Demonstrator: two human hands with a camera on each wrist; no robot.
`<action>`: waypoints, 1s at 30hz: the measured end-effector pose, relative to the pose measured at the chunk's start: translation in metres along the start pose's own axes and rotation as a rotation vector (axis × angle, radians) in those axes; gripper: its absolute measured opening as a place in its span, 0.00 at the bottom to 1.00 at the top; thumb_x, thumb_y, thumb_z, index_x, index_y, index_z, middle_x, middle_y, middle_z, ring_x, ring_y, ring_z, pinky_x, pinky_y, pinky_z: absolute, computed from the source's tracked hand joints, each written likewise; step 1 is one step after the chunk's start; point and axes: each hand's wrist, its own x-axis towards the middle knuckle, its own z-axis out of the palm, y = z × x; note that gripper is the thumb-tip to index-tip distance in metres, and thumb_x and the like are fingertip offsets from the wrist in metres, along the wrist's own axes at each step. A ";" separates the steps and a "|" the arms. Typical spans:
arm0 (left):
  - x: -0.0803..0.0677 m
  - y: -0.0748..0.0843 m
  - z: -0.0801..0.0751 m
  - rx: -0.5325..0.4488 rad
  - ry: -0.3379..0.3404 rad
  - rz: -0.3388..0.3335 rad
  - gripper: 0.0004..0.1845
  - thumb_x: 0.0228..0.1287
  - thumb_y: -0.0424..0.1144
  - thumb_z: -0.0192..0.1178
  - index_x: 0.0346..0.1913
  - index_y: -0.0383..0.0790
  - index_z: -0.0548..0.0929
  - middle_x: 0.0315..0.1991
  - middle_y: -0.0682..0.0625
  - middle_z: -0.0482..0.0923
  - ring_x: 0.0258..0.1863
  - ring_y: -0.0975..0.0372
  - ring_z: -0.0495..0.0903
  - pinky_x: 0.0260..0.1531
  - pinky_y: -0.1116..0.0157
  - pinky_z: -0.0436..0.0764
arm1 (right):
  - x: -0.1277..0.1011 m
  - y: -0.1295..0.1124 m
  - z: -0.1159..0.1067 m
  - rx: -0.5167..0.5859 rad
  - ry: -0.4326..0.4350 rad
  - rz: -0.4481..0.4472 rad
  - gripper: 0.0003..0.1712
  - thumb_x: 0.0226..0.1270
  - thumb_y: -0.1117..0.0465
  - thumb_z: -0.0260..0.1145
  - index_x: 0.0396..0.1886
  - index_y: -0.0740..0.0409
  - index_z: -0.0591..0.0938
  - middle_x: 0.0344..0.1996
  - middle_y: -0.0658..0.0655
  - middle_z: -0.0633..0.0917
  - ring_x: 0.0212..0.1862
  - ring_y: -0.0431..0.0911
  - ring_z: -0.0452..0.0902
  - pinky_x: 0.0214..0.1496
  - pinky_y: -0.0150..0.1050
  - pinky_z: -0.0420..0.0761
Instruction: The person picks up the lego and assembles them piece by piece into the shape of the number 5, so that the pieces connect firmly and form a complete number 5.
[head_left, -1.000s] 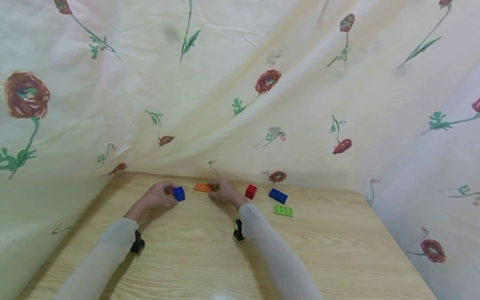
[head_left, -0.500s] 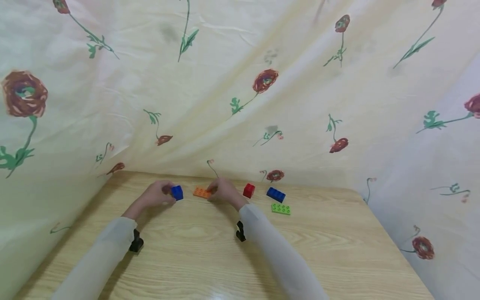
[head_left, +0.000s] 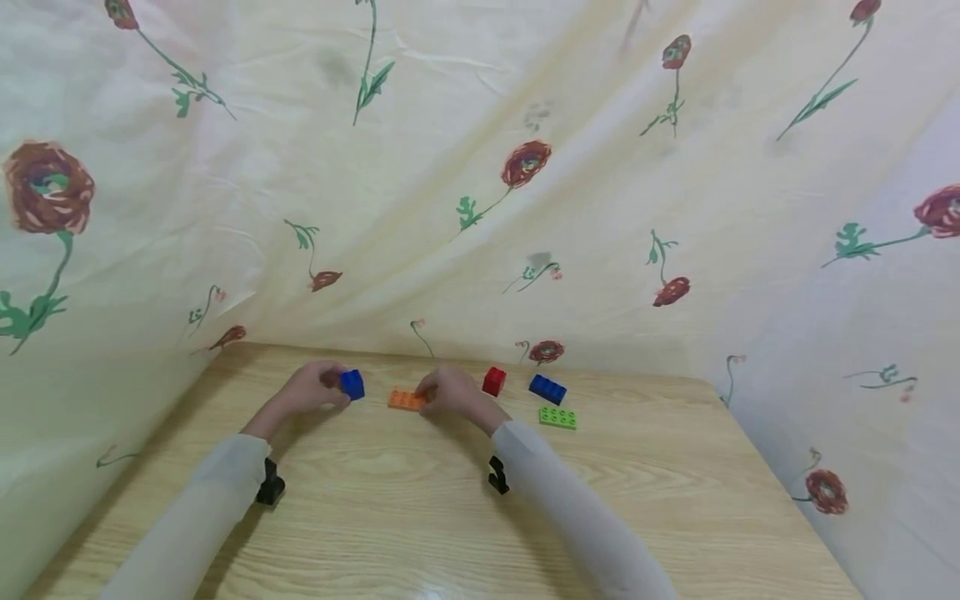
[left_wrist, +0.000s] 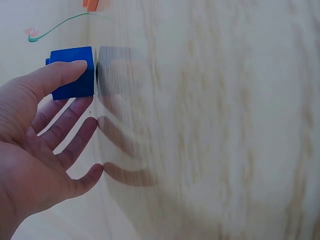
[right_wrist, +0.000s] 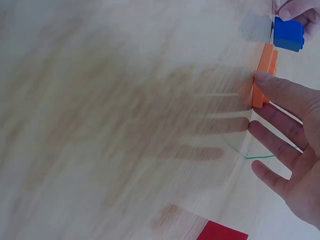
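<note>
Orange brick (head_left: 403, 399), below and left of head frame's centre: pinched in our right hand (head_left: 454, 393), spare fingers spread. Blue block (head_left: 352, 384), to its left: likewise pinched, our left hand (head_left: 315, 387). Step, we judge: positioning orange brick; next move calls for steady pinch.

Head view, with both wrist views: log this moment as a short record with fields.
Left hand: pinches the small blue block
Right hand: pinches the orange brick
Other pieces: red block, long blue brick, green brick
Nearest the person of those three: green brick
Surface: wood-grain table
Backdrop: flower-print cloth
</note>
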 end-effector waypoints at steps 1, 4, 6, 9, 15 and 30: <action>0.000 0.000 0.000 -0.003 0.000 -0.001 0.27 0.60 0.34 0.72 0.61 0.26 0.78 0.54 0.32 0.82 0.54 0.44 0.80 0.58 0.45 0.78 | -0.002 0.000 0.000 0.007 -0.006 -0.003 0.14 0.61 0.60 0.77 0.47 0.53 0.91 0.47 0.50 0.90 0.47 0.42 0.80 0.54 0.39 0.79; 0.001 0.001 0.001 -0.016 0.001 -0.004 0.27 0.61 0.34 0.72 0.61 0.27 0.78 0.54 0.33 0.82 0.54 0.44 0.80 0.58 0.45 0.78 | -0.009 0.000 -0.002 0.038 -0.027 -0.005 0.16 0.61 0.61 0.77 0.49 0.53 0.90 0.50 0.50 0.90 0.50 0.43 0.81 0.57 0.39 0.80; 0.002 0.002 0.001 -0.024 0.005 -0.002 0.26 0.61 0.34 0.71 0.61 0.27 0.78 0.54 0.33 0.82 0.55 0.44 0.80 0.58 0.44 0.78 | -0.013 0.000 -0.002 0.062 -0.042 -0.004 0.17 0.61 0.62 0.77 0.52 0.53 0.89 0.51 0.50 0.90 0.52 0.43 0.82 0.60 0.40 0.80; 0.004 0.003 0.002 -0.033 0.014 0.010 0.27 0.61 0.34 0.71 0.62 0.27 0.78 0.55 0.32 0.82 0.56 0.43 0.79 0.60 0.44 0.77 | -0.020 0.001 -0.004 0.068 -0.059 -0.006 0.19 0.62 0.61 0.77 0.54 0.54 0.89 0.53 0.51 0.89 0.55 0.45 0.82 0.62 0.41 0.80; 0.005 0.010 0.007 -0.086 0.016 0.055 0.28 0.64 0.35 0.70 0.64 0.27 0.77 0.58 0.31 0.81 0.59 0.40 0.78 0.62 0.43 0.76 | -0.032 0.004 -0.006 0.050 -0.078 -0.018 0.21 0.62 0.61 0.76 0.55 0.56 0.88 0.53 0.53 0.89 0.54 0.46 0.83 0.60 0.40 0.81; 0.017 0.048 0.045 -0.186 -0.017 0.113 0.29 0.61 0.41 0.73 0.64 0.34 0.80 0.57 0.36 0.82 0.59 0.43 0.79 0.61 0.44 0.77 | -0.059 0.028 -0.006 0.238 -0.057 0.017 0.21 0.60 0.66 0.76 0.54 0.61 0.87 0.51 0.57 0.88 0.53 0.48 0.80 0.59 0.45 0.81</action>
